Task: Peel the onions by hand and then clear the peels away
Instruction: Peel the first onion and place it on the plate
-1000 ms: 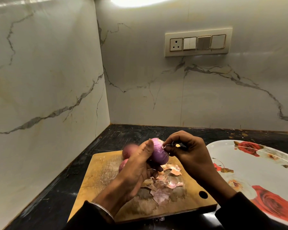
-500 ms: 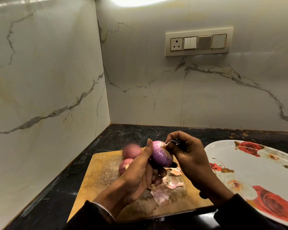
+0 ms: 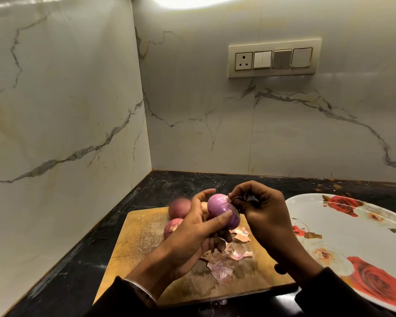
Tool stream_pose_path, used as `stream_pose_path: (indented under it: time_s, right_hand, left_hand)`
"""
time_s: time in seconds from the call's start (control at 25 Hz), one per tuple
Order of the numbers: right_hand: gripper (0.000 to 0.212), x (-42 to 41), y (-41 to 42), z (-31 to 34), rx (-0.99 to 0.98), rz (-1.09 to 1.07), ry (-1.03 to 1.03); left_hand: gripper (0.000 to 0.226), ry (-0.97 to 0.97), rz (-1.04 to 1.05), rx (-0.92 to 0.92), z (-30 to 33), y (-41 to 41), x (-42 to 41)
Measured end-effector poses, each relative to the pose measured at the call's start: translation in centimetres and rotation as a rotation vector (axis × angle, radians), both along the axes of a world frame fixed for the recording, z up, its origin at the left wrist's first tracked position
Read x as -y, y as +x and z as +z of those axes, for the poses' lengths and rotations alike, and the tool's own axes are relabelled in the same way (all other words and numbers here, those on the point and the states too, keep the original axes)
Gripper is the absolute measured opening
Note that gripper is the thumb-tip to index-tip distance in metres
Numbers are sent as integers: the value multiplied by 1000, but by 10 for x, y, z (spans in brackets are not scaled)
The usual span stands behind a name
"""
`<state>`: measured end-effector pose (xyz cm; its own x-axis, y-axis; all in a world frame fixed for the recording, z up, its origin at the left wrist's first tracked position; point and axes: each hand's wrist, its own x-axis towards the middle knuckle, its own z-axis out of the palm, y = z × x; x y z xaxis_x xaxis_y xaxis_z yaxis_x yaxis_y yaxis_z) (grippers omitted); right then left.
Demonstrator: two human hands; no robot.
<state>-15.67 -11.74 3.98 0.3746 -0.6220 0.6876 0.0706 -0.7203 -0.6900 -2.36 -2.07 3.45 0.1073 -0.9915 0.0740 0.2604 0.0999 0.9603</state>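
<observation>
Where marble walls (image 3: 66,99) meet, black counter (image 3: 78,259); then flowered tray (image 3: 352,229) at right, wooden board (image 3: 142,236) at centre. Above board, left hand (image 3: 192,234) clasped round peeled onion (image 3: 223,210), right hand (image 3: 265,213) pinched on its wispy tip. On board: two onions (image 3: 179,208) behind, peels (image 3: 229,259) under hands

Shiny purple onion (image 3: 223,210) above a tan wooden board (image 3: 142,234). Pinkish papery peels (image 3: 229,259) there too. Right of the board, white plate (image 3: 361,234) patterned with red roses.
</observation>
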Motion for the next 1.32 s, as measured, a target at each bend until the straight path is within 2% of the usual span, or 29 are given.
stream_pose_path:
  time_s: [0.12,0.32,0.4,0.6,0.8,0.96,1.12,1.24,1.32]
  right_hand:
    - [38,0,2,1,43,50,94]
    - [28,-4,3,3,139,187,260]
    - [28,-2,1,1,91,183,246]
    - [35,0,1,-1,-102,104,27]
    - [22,2,1,0,-34,6,-47]
    - [26,1,1,-3,-4,-31,-12]
    - [28,0,3,-2,21,24,71]
    - [31,-4,3,0,101,112,188]
    - [24,-6,5,-1,99,124,185]
  left_hand:
    - [50,-1,5,11,2,-2,0]
    - [67,113,-45,-8,3,-3,0]
    - [66,92,-7,-24,1,-1,2]
    - [62,46,104,1,0,3,4]
    - [63,27,69,47,0,1,2]
    - [62,-7,22,49,1,-2,-1]
    - [49,-8,-10,8,0,-3,1]
    - [60,54,-61,-9,1,-3,2]
    - [66,60,-45,-27,-1,-2,3]
